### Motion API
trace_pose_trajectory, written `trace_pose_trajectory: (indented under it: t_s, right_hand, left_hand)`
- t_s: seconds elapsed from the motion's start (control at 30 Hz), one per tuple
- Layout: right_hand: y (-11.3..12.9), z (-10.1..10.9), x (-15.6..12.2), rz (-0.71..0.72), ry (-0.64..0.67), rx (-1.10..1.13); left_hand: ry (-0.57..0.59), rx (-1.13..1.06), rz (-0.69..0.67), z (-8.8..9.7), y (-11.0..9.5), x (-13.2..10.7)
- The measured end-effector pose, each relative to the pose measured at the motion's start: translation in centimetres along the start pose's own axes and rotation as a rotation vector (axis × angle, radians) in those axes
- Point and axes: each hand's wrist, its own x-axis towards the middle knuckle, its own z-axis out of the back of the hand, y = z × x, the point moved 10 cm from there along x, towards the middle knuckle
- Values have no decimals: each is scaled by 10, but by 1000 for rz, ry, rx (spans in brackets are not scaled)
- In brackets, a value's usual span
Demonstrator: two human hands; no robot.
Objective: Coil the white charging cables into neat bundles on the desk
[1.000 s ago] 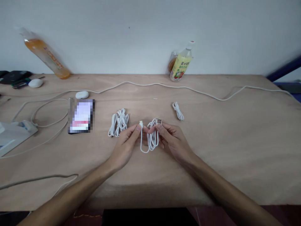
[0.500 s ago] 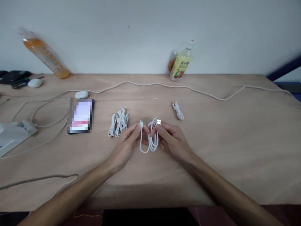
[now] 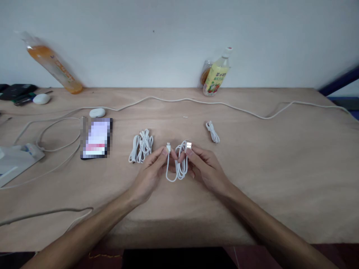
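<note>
Both of my hands hold one looped white USB cable [image 3: 179, 168] over the middle of the wooden table [image 3: 252, 179]. My left hand [image 3: 150, 173] pinches the small plug end between thumb and fingers. With my right hand [image 3: 206, 168] I pinch the wide USB plug, its face turned up. The loops hang between the two hands. A second coiled white cable [image 3: 141, 145] lies just left of my left hand. A small bundled white cable [image 3: 212, 131] lies beyond my right hand.
A phone [image 3: 97, 138] lies at the left with a white earbud case [image 3: 97, 112] behind it. A long white cord [image 3: 196, 101] snakes across the back. A yellow drink bottle [image 3: 216, 74] and an orange bottle [image 3: 53, 63] lean on the wall. More cords and a white device [image 3: 17, 158] sit far left.
The hands have drawn slightly closer together, and the USB plug in my right hand has turned its face more upward. Nothing else has moved.
</note>
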Motion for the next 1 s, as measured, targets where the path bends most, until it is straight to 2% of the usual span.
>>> trace_pose_trajectory:
  t_s: [0.3, 1.0]
  right_hand:
    - [-2, 0, 1, -39, -8, 36]
    - [4, -1, 2, 6, 4, -20]
  left_hand:
    - [18, -10, 11, -3, 1, -1]
    - [10, 25, 10, -2, 3, 0]
